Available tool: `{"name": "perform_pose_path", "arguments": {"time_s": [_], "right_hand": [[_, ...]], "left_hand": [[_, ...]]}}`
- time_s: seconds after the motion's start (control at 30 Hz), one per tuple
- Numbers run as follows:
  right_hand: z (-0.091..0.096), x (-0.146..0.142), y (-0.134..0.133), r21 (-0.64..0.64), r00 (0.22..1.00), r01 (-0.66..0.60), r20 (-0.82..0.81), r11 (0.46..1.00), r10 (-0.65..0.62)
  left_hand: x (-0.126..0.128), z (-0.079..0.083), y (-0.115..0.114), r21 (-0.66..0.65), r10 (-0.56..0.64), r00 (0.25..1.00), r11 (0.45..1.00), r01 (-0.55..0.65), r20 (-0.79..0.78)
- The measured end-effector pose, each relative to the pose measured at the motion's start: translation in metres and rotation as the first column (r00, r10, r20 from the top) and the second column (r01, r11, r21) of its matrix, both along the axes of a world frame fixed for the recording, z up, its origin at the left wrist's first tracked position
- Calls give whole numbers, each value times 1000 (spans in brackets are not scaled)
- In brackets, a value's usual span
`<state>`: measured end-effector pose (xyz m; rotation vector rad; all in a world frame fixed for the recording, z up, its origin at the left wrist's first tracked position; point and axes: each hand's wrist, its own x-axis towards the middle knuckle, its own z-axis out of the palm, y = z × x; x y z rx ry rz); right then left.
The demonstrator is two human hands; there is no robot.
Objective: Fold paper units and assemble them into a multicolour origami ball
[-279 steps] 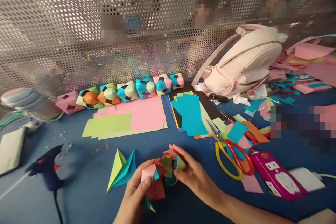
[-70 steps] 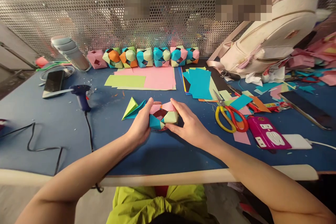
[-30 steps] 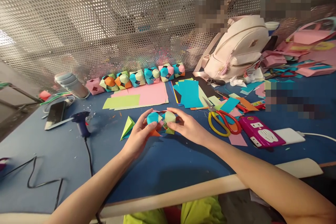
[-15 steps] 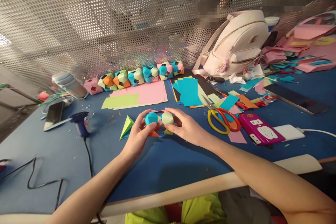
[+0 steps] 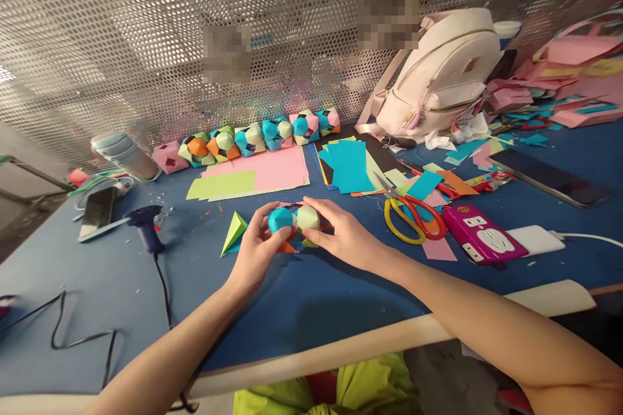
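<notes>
A folded paper ball point(image 5: 293, 220) with blue, pale green and orange faces sits between both my hands, just above the blue table point(image 5: 302, 298). My left hand point(image 5: 256, 249) curls round its left side, thumb on the blue face. My right hand point(image 5: 343, 237) grips its right side with fingers over the pale green face. A folded green and blue paper piece point(image 5: 232, 233) lies just left of my left hand.
A row of finished paper balls point(image 5: 257, 136) lines the perforated screen. Pink and green sheets point(image 5: 253, 175), blue sheets point(image 5: 348, 165), scissors point(image 5: 411, 217), a pink power strip point(image 5: 481, 240), a glue gun point(image 5: 143, 224), two phones and a white backpack point(image 5: 448, 74) surround my hands.
Since a second ago both hands have kept hold of the paper ball and it has stayed in place. Only the view has shifted slightly.
</notes>
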<state>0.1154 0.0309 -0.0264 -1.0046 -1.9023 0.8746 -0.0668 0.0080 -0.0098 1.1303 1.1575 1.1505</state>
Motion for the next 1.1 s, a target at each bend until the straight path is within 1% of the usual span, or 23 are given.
{"name": "perform_pose_path", "arguments": {"time_s": [0.2, 0.4, 0.63, 0.7, 0.77, 0.9, 1.0, 1.1], "right_hand": [[2, 3, 1, -23, 1000, -11, 27, 1000, 11], [3, 5, 3, -147, 999, -47, -4, 988, 47], [0, 4, 2, -193, 996, -83, -31, 978, 78], [1, 4, 2, -209, 996, -89, -27, 974, 85], [2, 6, 3, -237, 996, -86, -21, 968, 84], [8, 10, 5, -321, 996, -87, -38, 943, 78], [15, 11, 5, -335, 997, -73, -60, 939, 56], [19, 10, 3, -331, 996, -63, -73, 942, 41]], "left_hand": [[-1, -4, 1, -12, -3, 1000, 1000, 4, 18], [0, -6, 3, -3, -2, 1000, 1000, 2, 16], [1, -7, 2, 18, 32, 997, 999, -31, -71], [0, -6, 3, 13, 23, 997, 1000, -23, -70], [-2, -3, 3, -17, -23, 998, 1000, 22, -52], [-11, 3, 7, -69, -187, 981, 981, 184, -47], [-16, 3, 10, -27, -257, 965, 966, 256, -50], [-19, 2, 12, 19, -289, 955, 957, 290, -63]]}}
